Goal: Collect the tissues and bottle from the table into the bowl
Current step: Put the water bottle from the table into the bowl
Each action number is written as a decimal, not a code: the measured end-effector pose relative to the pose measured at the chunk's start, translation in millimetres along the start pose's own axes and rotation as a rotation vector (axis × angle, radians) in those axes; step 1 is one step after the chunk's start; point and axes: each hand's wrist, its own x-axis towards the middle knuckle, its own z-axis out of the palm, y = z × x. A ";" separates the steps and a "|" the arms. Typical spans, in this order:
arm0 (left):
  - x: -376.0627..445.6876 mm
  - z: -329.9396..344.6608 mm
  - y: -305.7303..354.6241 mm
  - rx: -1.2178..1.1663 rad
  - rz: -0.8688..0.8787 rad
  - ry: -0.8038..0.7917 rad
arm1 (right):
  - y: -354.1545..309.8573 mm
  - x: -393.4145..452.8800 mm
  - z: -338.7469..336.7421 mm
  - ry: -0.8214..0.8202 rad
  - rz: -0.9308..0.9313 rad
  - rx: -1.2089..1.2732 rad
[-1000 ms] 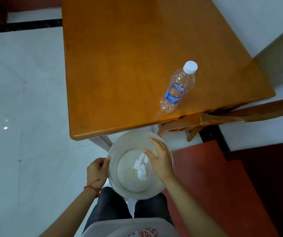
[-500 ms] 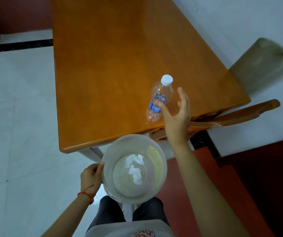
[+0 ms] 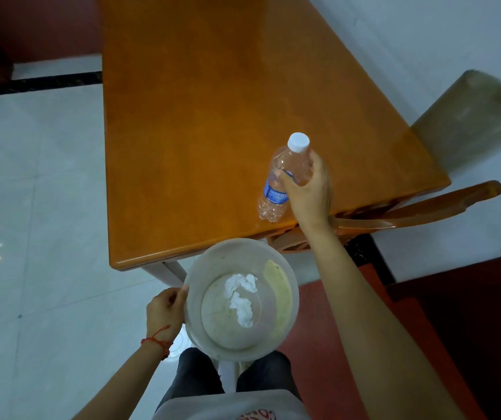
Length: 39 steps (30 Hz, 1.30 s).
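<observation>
My right hand (image 3: pixel 306 192) is wrapped around the bottle (image 3: pixel 282 180), the grip closed on its upper body just under the white cap (image 3: pixel 298 142), thumb across the front above the blue label (image 3: pixel 275 194). The bottle stands on the tabletop (image 3: pixel 212 116) near the front right corner, leaning a little; I cannot tell whether its base has left the wood. My left hand (image 3: pixel 165 310) has its grip closed on the left rim of the bowl (image 3: pixel 291 316), which I hold below and in front of the tabletop's near edge, over my legs. The tissues (image 3: pixel 241 298) lie crumpled in the bottom of the bowl, so I judge the bottle to be the last thing to collect.

The bottle looks clear and mostly empty, so it should be light and its thin wall may buckle; I would squeeze only as hard as needed to stop it slipping. To do this well I would lift it straight up first so the base clears the tabletop, then bring it back over the edge toward me and down to the bowl. It looks about as long as the bowl is wide, so I would tip it onto its side and lay it across the tissues instead of dropping it upright, where it could topple out. I would keep the left hand level, with the bowl close beneath the edge.
</observation>
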 end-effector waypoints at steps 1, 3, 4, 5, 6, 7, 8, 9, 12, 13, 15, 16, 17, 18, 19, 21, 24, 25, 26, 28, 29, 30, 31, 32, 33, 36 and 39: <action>0.2 0.3 0.0 -0.003 0.002 0.001 | -2.9 -2.2 -2.1 0.007 -0.002 0.003; 0.2 0.8 -0.3 -0.004 0.007 0.002 | -9.5 -8.7 -7.3 0.006 0.006 0.027; 0.0 1.2 -0.5 -0.003 0.007 0.002 | -13.1 -13.7 -10.2 -0.001 0.011 0.048; 0.0 1.6 -0.9 -0.005 0.006 0.002 | -15.8 -19.8 -12.6 -0.012 0.015 0.067; -0.2 1.7 -1.3 -0.008 0.007 0.003 | -17.8 -26.8 -14.7 -0.032 0.017 0.083; -0.4 1.8 -1.7 -0.010 0.010 0.004 | -17.6 -34.3 -15.9 -0.063 0.017 0.090; -0.6 2.1 -1.9 -0.010 0.015 0.005 | -15.0 -42.6 -15.8 -0.106 0.019 0.085; -0.9 2.3 -2.1 -0.009 0.018 0.006 | -10.2 -51.4 -14.3 -0.157 0.026 0.068; -1.6 2.7 -3.4 -0.017 0.011 0.007 | 12.9 -79.7 -2.8 -0.302 0.097 0.003; -1.9 2.7 -4.2 -0.019 0.007 0.007 | 23.2 -89.1 3.0 -0.340 0.121 -0.022; -2.3 2.6 -6.2 -0.017 0.003 0.009 | 44.5 -105.9 14.2 -0.414 0.139 -0.095; -2.8 2.6 -6.9 -0.015 0.004 0.011 | 54.1 -112.8 19.2 -0.450 0.152 -0.130; -3.3 2.5 -7.5 -0.015 0.005 0.013 | 62.6 -118.2 23.6 -0.478 0.171 -0.160; -4.2 2.3 -8.0 -0.014 0.006 0.016 | 69.7 -122.6 27.4 -0.498 0.192 -0.189; -4.9 2.2 -9.1 -0.010 0.005 0.018 | 75.8 -125.9 30.7 -0.516 0.212 -0.220; -6.7 1.9 -12.2 0.006 0.008 0.020 | 86.4 -130.2 35.9 -0.554 0.230 -0.283; -11.6 1.5 -15.8 0.010 0.008 0.025 | 97.3 -132.7 41.3 -0.611 0.244 -0.350; -14.2 1.5 -16.2 0.008 0.009 0.029 | 99.7 -132.8 42.3 -0.623 0.245 -0.368; -16.7 1.7 -16.2 0.006 0.008 0.032 | 101.2 -132.7 42.6 -0.631 0.241 -0.381; -20.8 2.1 -18.2 0.001 -0.001 0.037 | 102.4 -132.3 41.6 -0.645 0.222 -0.394; -22.4 2.2 -19.5 -0.002 -0.006 0.039 | 102.6 -132.0 40.3 -0.654 0.209 -0.400; -23.9 2.2 -21.6 -0.003 -0.010 0.042 | 102.2 -131.7 38.3 -0.663 0.190 -0.406; -25.2 2.5 -23.7 -0.003 -0.015 0.046 | 101.9 -131.3 35.9 -0.674 0.164 -0.409; -26.3 2.9 -26.3 -0.004 -0.020 0.053 | 100.7 -130.9 33.0 -0.683 0.126 -0.414; -28.0 2.9 -28.5 -0.004 -0.027 0.062 | 99.7 -130.2 30.1 -0.686 0.076 -0.421; -34.5 2.8 -33.6 -0.010 -0.044 0.092 | 96.6 -128.4 19.0 -0.645 -0.073 -0.421; -41.4 0.8 -39.9 -0.029 -0.075 0.127 | 100.1 -127.4 7.4 -0.557 -0.166 -0.415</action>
